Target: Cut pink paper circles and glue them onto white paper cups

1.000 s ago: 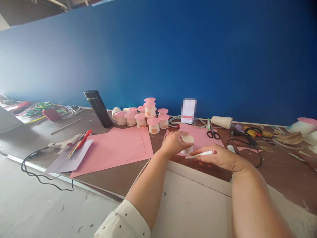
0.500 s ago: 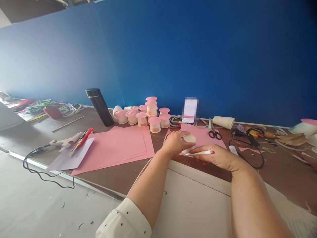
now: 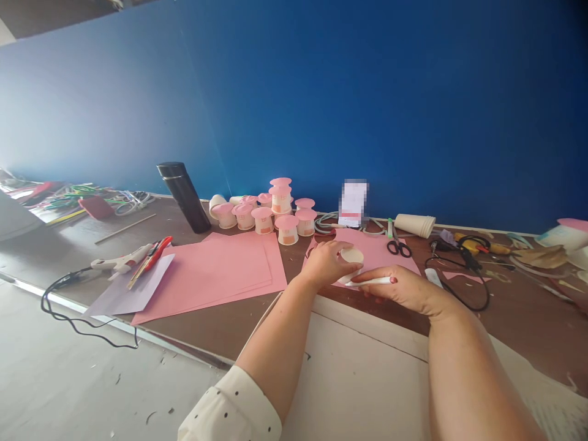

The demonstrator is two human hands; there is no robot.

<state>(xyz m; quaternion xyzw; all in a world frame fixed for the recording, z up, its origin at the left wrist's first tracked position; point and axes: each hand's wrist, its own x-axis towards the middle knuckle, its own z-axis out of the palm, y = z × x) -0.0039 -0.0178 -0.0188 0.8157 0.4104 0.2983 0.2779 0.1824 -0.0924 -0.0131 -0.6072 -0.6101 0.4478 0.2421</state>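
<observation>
My left hand (image 3: pixel 327 264) grips a small white paper cup (image 3: pixel 352 257), its fingers curled round the side. In my right hand (image 3: pixel 395 288) is a white pen (image 3: pixel 372 282), pointing left toward the lower side of the cup. Most of the cup's wall is hidden by my fingers, so any mark on it cannot be made out. Both hands are over a pink sheet (image 3: pixel 386 248) on the brown table (image 3: pixel 220 327). Black-handled scissors (image 3: pixel 399 248) lie on that sheet, just beyond my right hand.
Several paper cups with pink disc tops (image 3: pixel 288 229) stand at the back beside a black flask (image 3: pixel 184 197). To the left lie pink sheets (image 3: pixel 225 269), a glue gun (image 3: pixel 122 261) and a red utility knife (image 3: pixel 150 260). Nested cups (image 3: pixel 414 225) and a black cable (image 3: pixel 487 288) are on the right.
Both hands keep almost the same place, with the cup and the pen still held. The view has shifted very slightly.
</observation>
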